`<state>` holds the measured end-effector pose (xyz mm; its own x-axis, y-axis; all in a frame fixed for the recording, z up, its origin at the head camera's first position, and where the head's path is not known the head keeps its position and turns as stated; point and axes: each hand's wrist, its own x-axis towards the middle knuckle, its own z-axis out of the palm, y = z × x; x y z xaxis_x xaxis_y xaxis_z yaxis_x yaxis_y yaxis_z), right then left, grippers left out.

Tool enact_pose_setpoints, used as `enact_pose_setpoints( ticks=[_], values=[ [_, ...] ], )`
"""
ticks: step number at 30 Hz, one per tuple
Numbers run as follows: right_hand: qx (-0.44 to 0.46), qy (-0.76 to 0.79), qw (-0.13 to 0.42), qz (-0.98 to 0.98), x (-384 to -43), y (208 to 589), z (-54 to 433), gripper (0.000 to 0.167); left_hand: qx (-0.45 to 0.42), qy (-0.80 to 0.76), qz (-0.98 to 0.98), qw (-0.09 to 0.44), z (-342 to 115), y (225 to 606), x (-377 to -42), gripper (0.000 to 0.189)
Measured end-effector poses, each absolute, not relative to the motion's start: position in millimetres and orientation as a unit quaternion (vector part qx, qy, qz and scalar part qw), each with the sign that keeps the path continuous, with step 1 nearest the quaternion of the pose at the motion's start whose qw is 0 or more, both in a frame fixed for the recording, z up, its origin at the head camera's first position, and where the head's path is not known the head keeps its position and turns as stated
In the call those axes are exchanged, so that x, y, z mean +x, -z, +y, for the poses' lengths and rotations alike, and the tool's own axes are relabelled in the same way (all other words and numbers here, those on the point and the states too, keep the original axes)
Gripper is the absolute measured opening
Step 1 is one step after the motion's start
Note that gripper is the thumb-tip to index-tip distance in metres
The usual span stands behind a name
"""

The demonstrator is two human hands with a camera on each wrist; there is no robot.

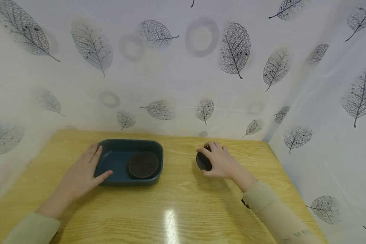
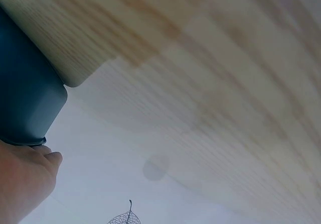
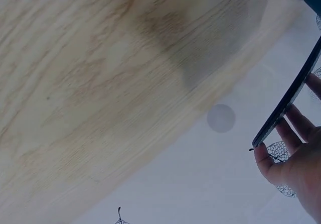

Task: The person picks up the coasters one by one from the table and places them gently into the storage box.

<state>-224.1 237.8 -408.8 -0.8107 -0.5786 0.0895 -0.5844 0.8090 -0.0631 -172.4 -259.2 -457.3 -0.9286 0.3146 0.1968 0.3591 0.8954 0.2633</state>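
Observation:
A dark blue rectangular tray (image 1: 113, 162) with rounded corners and raised walls stands on the table. My left hand (image 1: 79, 174) rests at its left end, fingers stretched along the rim and thumb reaching over the near corner. Inside the tray, towards the right, lies a flat black round disc (image 1: 143, 165). To the right of the tray, my right hand (image 1: 219, 161) grips a second thin black round disc (image 1: 202, 162) by its edge, thumb at the near side and fingers at the far side. This disc is tilted; the right wrist view shows its thin edge (image 3: 288, 98) against the fingertips.
Both things are on a yellow wood-grain table (image 1: 134, 213). A white sheet (image 1: 170, 81) printed with grey leaves hangs behind the table and along its right side. The held disc casts a shadow on the tabletop. A glare spot lies near the front.

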Motion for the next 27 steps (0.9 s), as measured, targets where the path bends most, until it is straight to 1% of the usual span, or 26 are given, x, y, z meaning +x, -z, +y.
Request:
enact_pose_setpoints(
  ticks=[13, 27],
  values=[
    [0.334, -0.034, 0.020, -0.942, -240.1, 398.4, 194.1, 0.075, -0.173, 0.148, -0.970, 0.079, -259.8, 457.3, -173.8, 0.106],
    [0.374, -0.038, 0.041, -0.926, -251.5, 388.2, 146.7, 0.076, -0.175, 0.149, -0.970, 0.080, -260.1, 457.7, -173.2, 0.106]
  ],
)
